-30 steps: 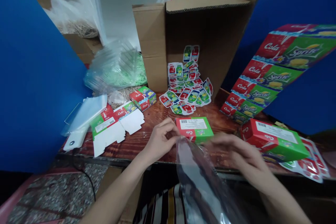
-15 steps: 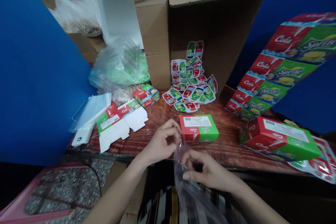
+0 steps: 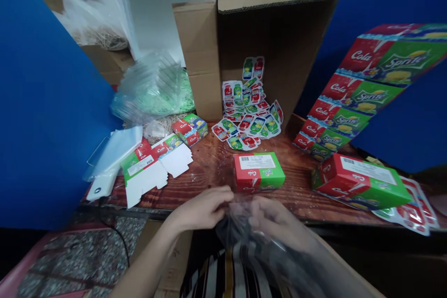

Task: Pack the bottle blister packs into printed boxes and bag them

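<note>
A clear plastic bag (image 3: 234, 230) is stretched between my two hands at the table's front edge. My left hand (image 3: 206, 207) pinches one side of its mouth. On the other side, my right hand (image 3: 279, 223) grips the film, its fingers slightly blurred. The bag's loose length trails over my right forearm. Just beyond my hands, a red and green Cola/Sprite carton (image 3: 259, 171) lies closed on the wooden table, label side up.
An open cardboard box (image 3: 197, 60) behind holds a heap of jar-printed cutouts (image 3: 249, 116). Stacked cartons (image 3: 370, 88) and another carton (image 3: 361, 180) are at right. Flattened cartons (image 3: 148, 172), a white device (image 3: 103, 186) and bags of green shreds (image 3: 157, 88) lie left.
My hands have drawn apart sideways, spreading the bag's mouth between them. The bag's tail has swung right over my right forearm. The view has shifted slightly.
</note>
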`<state>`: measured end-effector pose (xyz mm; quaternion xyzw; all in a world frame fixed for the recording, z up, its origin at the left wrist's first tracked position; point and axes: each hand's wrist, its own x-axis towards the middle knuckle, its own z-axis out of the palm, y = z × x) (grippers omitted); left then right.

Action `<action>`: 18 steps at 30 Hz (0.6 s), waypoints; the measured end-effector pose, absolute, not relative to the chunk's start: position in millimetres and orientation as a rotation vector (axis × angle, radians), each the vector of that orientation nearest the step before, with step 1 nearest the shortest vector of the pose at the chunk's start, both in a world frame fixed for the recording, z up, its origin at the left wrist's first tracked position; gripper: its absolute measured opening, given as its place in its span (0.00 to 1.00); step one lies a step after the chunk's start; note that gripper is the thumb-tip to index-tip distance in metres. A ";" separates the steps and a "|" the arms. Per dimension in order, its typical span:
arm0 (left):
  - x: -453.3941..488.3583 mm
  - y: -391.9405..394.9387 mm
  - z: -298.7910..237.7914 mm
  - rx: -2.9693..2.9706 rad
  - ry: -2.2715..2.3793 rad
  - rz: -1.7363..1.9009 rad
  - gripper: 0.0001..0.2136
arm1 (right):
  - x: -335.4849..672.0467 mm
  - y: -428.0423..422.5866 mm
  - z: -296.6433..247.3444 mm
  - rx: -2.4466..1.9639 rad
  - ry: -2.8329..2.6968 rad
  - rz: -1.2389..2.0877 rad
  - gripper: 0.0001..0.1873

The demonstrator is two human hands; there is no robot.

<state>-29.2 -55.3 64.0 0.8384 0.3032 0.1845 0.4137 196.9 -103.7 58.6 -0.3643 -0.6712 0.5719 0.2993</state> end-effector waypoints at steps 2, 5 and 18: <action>-28.8 -57.9 66.0 1.987 0.769 0.464 0.18 | 194.0 -104.9 53.2 -1.035 -1.788 1.515 0.17; -19.0 -61.6 67.3 1.564 0.818 0.597 0.21 | 189.5 -106.5 45.7 -1.059 -1.853 1.534 0.16; -11.9 -79.3 30.5 1.501 0.803 0.131 0.08 | 239.3 -115.3 26.9 -1.123 -1.816 1.841 0.19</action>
